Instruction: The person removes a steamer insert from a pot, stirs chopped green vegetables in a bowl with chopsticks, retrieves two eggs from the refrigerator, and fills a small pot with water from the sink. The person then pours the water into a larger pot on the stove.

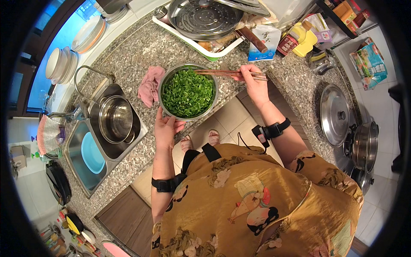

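A round stainless steel bowl [215, 96] full of chopped green leaves [188, 93] is before me at the counter's front edge. My left hand [168, 125] grips the bowl's near left rim. In my right hand [252, 82] is a pair of wooden chopsticks [218, 73]. Their tips reach over the bowl's far right rim to the upper edge of the greens; whether they touch the greens, I cannot tell. A crumpled pink cloth [151, 86] lies just left of the bowl.
Left is a double sink [110, 157] holding a steel pot [115, 119] and a blue basin [93, 152]. Behind the bowl stands a white tray [192, 43] with a steamer plate [205, 19]. A blue-and-white packet [265, 43] and a sauce bottle [290, 40] stand back right. A pot lid [334, 112] leans right, near the stove.
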{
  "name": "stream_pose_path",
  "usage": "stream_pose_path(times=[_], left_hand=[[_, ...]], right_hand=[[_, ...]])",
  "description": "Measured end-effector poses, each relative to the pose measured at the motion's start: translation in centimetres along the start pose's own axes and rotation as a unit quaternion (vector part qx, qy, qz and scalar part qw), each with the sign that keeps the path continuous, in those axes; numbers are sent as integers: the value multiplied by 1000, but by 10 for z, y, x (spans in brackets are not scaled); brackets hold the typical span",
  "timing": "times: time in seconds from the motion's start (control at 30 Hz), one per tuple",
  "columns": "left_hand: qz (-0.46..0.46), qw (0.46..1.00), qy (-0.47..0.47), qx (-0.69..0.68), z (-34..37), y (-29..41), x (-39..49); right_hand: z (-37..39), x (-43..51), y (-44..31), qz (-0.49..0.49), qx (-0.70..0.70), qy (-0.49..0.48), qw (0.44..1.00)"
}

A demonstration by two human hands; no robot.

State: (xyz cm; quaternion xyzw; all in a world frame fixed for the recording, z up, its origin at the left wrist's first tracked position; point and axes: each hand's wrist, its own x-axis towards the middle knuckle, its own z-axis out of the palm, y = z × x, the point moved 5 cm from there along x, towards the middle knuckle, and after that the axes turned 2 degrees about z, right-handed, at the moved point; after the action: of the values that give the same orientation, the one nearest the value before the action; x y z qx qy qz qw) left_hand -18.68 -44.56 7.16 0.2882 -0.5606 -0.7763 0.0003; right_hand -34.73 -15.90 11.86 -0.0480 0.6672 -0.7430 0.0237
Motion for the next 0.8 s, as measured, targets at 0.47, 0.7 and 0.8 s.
stream_pose_path(times=[0.47,0.7,0.8], left_hand=[[-5,999,-2,-37,4,-1,4],[-8,998,-17,-55,19,-8,12],[9,998,-44,-44,29,-2,16]], right_hand=[[22,20,6,90,-46,-71,992],[22,14,-3,40,-69,-77,994],[28,18,12,100,-19,-52,993]])
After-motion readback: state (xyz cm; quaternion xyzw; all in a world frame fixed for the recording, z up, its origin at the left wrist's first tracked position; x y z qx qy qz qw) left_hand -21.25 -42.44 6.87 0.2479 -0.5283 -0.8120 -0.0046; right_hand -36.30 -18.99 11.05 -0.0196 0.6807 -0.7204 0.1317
